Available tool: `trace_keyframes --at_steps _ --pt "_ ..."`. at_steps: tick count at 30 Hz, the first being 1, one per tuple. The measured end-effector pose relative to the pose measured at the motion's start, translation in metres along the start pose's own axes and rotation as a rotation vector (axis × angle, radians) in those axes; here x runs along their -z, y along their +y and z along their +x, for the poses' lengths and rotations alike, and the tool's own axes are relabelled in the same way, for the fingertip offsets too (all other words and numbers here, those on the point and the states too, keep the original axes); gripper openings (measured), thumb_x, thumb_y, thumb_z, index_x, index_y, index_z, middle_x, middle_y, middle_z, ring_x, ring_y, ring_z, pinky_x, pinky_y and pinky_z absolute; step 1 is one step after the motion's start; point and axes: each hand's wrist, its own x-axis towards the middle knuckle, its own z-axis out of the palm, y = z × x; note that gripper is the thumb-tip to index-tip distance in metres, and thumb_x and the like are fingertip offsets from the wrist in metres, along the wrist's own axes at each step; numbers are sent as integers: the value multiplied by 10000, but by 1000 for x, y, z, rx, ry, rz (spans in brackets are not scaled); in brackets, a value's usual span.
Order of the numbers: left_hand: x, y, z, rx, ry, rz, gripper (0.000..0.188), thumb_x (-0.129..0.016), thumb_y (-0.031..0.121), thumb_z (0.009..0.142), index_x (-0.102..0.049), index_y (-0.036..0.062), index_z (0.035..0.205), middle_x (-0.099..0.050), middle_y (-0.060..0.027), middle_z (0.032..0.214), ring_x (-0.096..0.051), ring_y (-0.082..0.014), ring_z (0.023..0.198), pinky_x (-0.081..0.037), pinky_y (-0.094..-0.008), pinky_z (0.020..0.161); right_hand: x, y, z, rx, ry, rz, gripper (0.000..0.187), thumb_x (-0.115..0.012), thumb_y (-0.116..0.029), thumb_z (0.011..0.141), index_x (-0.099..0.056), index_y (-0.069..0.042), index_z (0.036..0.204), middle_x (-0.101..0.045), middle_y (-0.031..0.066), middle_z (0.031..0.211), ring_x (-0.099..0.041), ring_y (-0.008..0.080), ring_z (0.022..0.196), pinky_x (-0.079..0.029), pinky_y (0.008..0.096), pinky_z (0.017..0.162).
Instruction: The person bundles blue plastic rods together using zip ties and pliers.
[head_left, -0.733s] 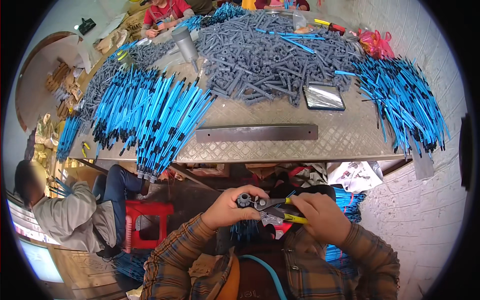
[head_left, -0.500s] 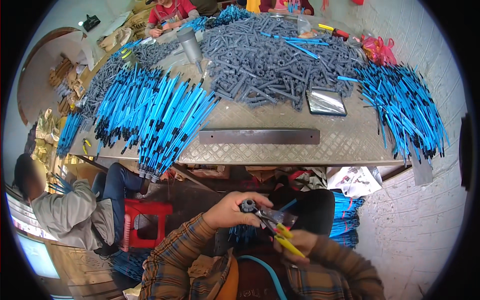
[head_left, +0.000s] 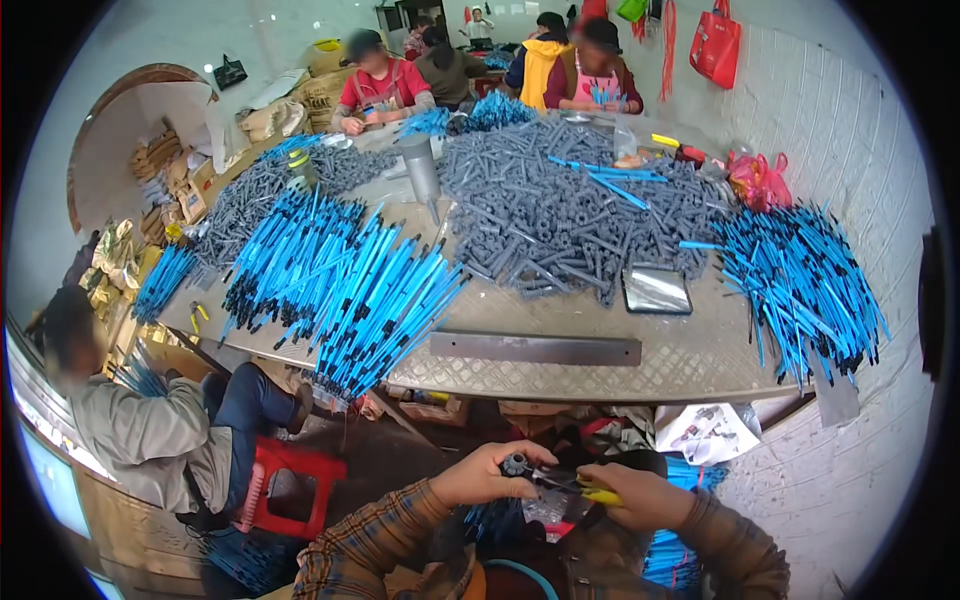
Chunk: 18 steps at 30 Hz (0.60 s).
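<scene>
Low in front of me, my left hand [head_left: 478, 474] is closed around a grey ribbed plastic tube part [head_left: 514, 465], its round open end facing up between thumb and fingers. My right hand [head_left: 638, 496] grips pliers with yellow handles [head_left: 601, 496]. The metal jaws [head_left: 556, 481] point left toward the grey part; whether they touch it I cannot tell. Beyond my hands, a large heap of matching grey parts [head_left: 580, 210] covers the middle of the table. Below my hands, blue sticks [head_left: 492, 520] show in part.
The table [head_left: 540, 378] carries a dark metal bar [head_left: 535, 348], a glossy rectangular tray [head_left: 657, 289], a grey cylinder [head_left: 419, 170] and blue black-ended sticks at left [head_left: 370, 310] and right [head_left: 800, 285]. At left a seated person [head_left: 150, 440] is beside a red stool [head_left: 290, 485]. Others work at the far side.
The whole view has tilted up, showing more of the far room. My right hand has turned, and the pliers now lie flatter. The left hand still holds the grey part.
</scene>
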Motion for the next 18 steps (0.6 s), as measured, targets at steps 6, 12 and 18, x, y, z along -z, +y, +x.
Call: trace_keyframes --at_steps 6,12,18 --pt "4 12 2 82 -145 -81 439 -722 76 704 -548 26 1104 -580 -25 1012 -524 -96 930 -414 -247 830 -52 67 7 -163 -708 1573 320 -506 -258 891 -431 -16 1087 -578 140 863 -600 216 753 -507 323 643" --pt "-2 10 5 93 -123 -74 470 -756 81 659 -565 11 1082 -593 -57 1042 -538 -119 963 -418 -271 854 -13 28 -5 -400 -409 1208 249 -464 -245 919 -439 -15 1011 -583 139 869 -612 197 729 -521 301 587" --pt "-10 14 4 106 -94 -19 442 -753 93 679 -569 14 1073 -599 -48 1010 -541 -110 930 -420 -258 831 17 -10 -6 -482 -341 898 285 -482 -263 906 -435 -3 1013 -596 164 909 -630 257 802 -530 359 696"
